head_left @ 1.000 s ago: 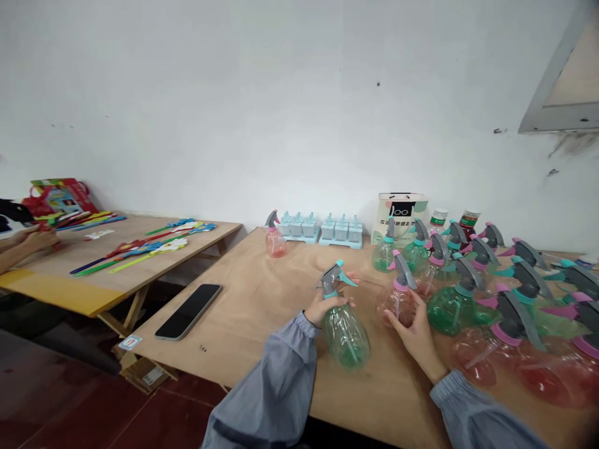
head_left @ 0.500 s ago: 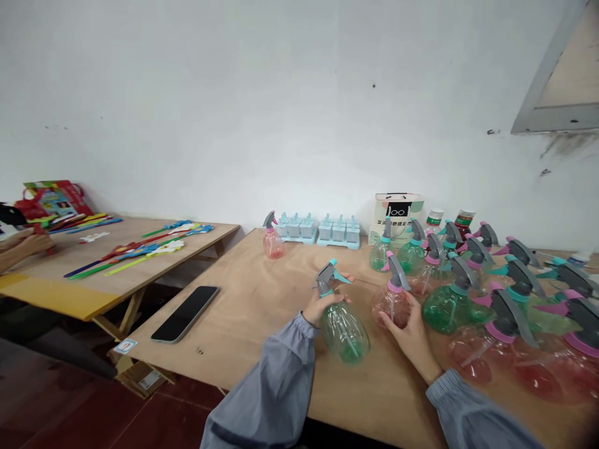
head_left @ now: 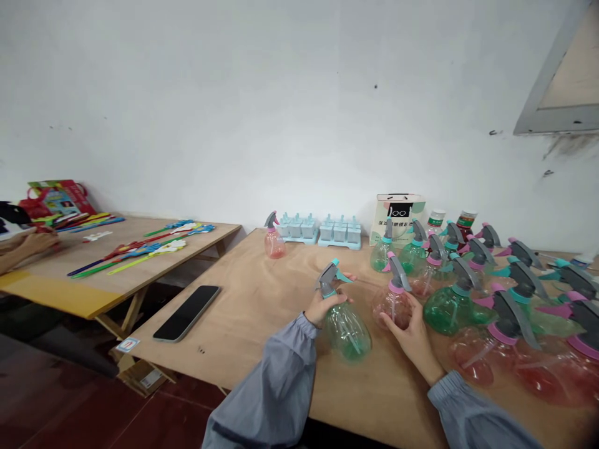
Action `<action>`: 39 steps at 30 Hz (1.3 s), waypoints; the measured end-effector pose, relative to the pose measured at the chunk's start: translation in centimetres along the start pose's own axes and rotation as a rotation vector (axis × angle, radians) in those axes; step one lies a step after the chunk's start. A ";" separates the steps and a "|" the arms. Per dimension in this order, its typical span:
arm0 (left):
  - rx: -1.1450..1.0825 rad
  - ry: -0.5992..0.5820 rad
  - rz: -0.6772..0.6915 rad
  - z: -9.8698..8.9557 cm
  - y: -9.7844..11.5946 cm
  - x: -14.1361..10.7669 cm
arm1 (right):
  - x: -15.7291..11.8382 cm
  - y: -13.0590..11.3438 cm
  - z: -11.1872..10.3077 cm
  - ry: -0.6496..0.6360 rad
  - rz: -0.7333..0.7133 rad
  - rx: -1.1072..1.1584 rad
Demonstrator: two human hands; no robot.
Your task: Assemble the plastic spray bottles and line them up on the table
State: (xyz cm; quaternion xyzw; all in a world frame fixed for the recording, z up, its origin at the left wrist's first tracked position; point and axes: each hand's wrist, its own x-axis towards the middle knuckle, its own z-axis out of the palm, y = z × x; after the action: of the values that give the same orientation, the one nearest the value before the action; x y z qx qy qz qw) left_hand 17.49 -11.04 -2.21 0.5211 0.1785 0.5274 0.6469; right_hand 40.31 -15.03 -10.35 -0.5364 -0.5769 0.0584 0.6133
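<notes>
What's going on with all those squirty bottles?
Someone at a wooden table has a bottle at each hand. The left hand holds a green spray bottle by its neck, tilted. The right hand is around a pink spray bottle. More pink and green spray bottles stand on the right, and a phone lies on the left.

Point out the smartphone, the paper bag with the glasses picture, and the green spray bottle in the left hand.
Smartphone (head_left: pixel 187 313): head view, dark screen.
Paper bag (head_left: pixel 380 232): head view, front panel.
Green spray bottle (head_left: pixel 350 333): head view, clear body.
</notes>
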 end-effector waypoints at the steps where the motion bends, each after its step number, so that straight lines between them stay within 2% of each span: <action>1: -0.007 0.015 -0.010 -0.1 -0.2 0.0 | 0.0 0.0 0.0 0.000 -0.001 -0.005; 5: -0.020 0.052 -0.071 -0.7 -0.7 0.0 | -0.1 -0.1 -0.2 -0.014 -0.003 -0.017; 9: 0.028 -0.023 -0.005 -0.2 -0.1 -0.1 | -0.1 -0.1 -0.2 -0.021 -0.012 -0.013; 14: 0.046 -0.037 0.024 0.3 0.3 -0.1 | -0.2 0.0 -0.2 -0.020 0.004 -0.008; 20: 0.065 0.024 0.022 -0.3 -0.2 -0.2 | -0.1 0.0 -0.1 -0.025 0.012 -0.014; 25: 0.297 -0.038 0.111 -0.8 2.1 -0.4 | -0.1 0.2 -0.1 -0.021 0.008 -0.016; 27: 0.435 0.002 0.134 -1.8 3.7 -0.5 | -0.1 0.3 -0.2 -0.025 0.001 -0.018; 29: 0.553 0.104 0.127 -3.7 5.4 -0.8 | 0.0 0.4 -0.2 -0.026 -0.001 -0.022; 33: 0.762 0.370 0.154 -9.1 8.7 -1.4 | 0.0 0.5 -0.2 -0.033 -0.001 -0.019; 36: 0.848 0.470 0.180 -13.3 10.7 -1.8 | 0.0 0.6 -0.4 -0.055 0.006 -0.023; 39: 0.915 0.558 0.190 -16.4 11.9 -2.1 | 0.0 0.5 -0.4 -0.052 0.007 -0.027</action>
State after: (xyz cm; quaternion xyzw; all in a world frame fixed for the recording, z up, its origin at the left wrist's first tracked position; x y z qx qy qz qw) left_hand -2.01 -6.05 0.90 0.6035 0.5070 0.5703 0.2313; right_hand 40.90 -15.06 -10.61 -0.5450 -0.5914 0.0667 0.5905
